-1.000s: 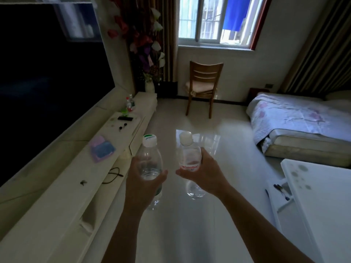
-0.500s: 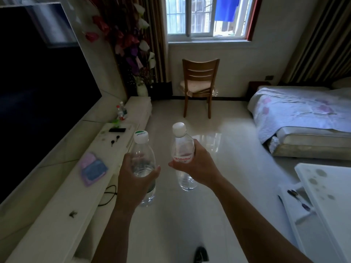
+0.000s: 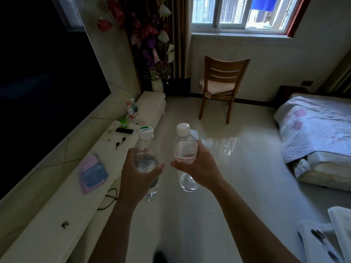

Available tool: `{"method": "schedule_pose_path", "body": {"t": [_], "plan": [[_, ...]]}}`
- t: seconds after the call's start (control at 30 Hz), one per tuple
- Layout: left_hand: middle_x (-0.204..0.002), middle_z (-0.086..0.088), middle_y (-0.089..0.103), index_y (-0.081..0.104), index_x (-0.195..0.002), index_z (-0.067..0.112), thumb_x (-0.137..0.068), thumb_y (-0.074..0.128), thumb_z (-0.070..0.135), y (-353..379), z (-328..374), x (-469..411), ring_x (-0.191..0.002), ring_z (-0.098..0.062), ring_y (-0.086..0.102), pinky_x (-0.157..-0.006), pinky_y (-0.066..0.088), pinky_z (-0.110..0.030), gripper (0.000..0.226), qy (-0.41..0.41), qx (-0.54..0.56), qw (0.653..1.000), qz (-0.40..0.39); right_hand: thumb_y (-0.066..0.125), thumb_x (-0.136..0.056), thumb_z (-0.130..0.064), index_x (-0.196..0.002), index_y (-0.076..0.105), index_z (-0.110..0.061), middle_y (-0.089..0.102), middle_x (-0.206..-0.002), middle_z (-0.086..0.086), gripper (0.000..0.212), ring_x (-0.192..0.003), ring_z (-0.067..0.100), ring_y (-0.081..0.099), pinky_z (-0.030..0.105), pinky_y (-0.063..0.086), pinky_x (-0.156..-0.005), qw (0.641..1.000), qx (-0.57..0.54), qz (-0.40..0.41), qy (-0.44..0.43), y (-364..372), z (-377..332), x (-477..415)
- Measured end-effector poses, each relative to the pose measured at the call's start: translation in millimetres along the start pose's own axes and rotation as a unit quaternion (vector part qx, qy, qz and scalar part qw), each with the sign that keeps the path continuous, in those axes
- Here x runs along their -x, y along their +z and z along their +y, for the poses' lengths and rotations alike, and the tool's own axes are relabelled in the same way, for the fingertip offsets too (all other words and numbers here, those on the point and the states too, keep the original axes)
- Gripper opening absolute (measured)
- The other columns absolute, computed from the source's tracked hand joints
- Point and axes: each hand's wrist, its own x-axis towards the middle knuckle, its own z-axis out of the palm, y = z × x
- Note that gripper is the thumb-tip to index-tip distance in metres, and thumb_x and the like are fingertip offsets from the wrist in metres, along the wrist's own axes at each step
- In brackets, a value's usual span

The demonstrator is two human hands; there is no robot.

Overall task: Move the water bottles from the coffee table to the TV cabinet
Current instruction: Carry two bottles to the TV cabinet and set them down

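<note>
While standing just right of the TV cabinet (image 3: 57,215), holds two water bottles upright in the air, neither touching the cabinet top. Grips the green-and-white-capped bottle (image 3: 146,147) in the left hand (image 3: 135,179), with fingers (image 3: 131,151) curled round its middle, close beside the cabinet's edge. Grips the white-capped Wahaha bottle (image 3: 185,149) in the right hand (image 3: 200,168), with fingers (image 3: 199,149) wrapped round the label, further right of the cabinet. Leaves two small bottles (image 3: 132,110) upright at the cabinet's far end.

Left hand (image 3: 137,176) grips green-capped bottle (image 3: 146,149); right hand (image 3: 197,168) grips red-labelled bottle (image 3: 185,150), beside TV cabinet (image 3: 57,215).
</note>
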Motion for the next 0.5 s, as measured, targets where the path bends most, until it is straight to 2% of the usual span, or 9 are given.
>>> {"method": "schedule_pose_path", "body": {"t": [0.1, 0.23, 0.37, 0.5], "plan": [[-0.098, 0.006, 0.069, 0.055, -0.114, 0.019, -0.067, 0.091, 0.018, 19, -12, -37, -0.089, -0.004, 0.068, -0.075, 0.058, -0.02, 0.06, -0.018, 0.007, 1.0, -0.002, 0.092, -0.063, -0.038, -0.116, 0.054, -0.026, 0.066, -0.099, -0.014, 0.066, -0.09, 0.003, 0.067, 0.014, 0.052, -0.073, 1.0, 0.007, -0.004, 0.006, 0, 10, -40], [-0.101, 0.005, 0.069, 0.055, -0.112, 0.019, -0.067, 0.091, 0.018, 47, -21, -99, -0.089, -0.002, 0.067, -0.072, 0.053, -0.012, 0.058, -0.029, 0.037, 0.999, -0.005, 0.092, -0.061, -0.04, -0.112, 0.055, -0.025, 0.067, -0.096, -0.015, 0.064, -0.085, 0.001, 0.066, 0.015, 0.052, -0.071, 0.999, 0.031, -0.008, 0.006, -5, 18, -105], [-0.106, 0.002, 0.068, 0.054, -0.116, 0.021, -0.069, 0.09, 0.022, 70, -19, -175, -0.093, -0.01, 0.067, -0.066, 0.052, -0.011, 0.059, -0.032, 0.07, 0.997, -0.011, 0.09, -0.063, -0.042, -0.122, 0.053, -0.023, 0.066, -0.1, -0.013, 0.072, -0.088, -0.002, 0.066, 0.013, 0.053, -0.07, 0.998, 0.066, -0.016, -0.008, -16, 10, -177], [-0.103, 0.006, 0.067, 0.052, -0.118, 0.022, -0.071, 0.089, 0.024, 88, -15, -248, -0.094, -0.005, 0.065, -0.073, 0.051, -0.015, 0.06, -0.019, 0.081, 0.996, -0.018, 0.086, -0.054, -0.058, -0.121, 0.053, -0.025, 0.067, -0.101, -0.007, 0.082, -0.09, 0.008, 0.068, 0.036, 0.06, -0.079, 0.998, 0.06, 0.012, -0.023, -25, 3, -253]]}}
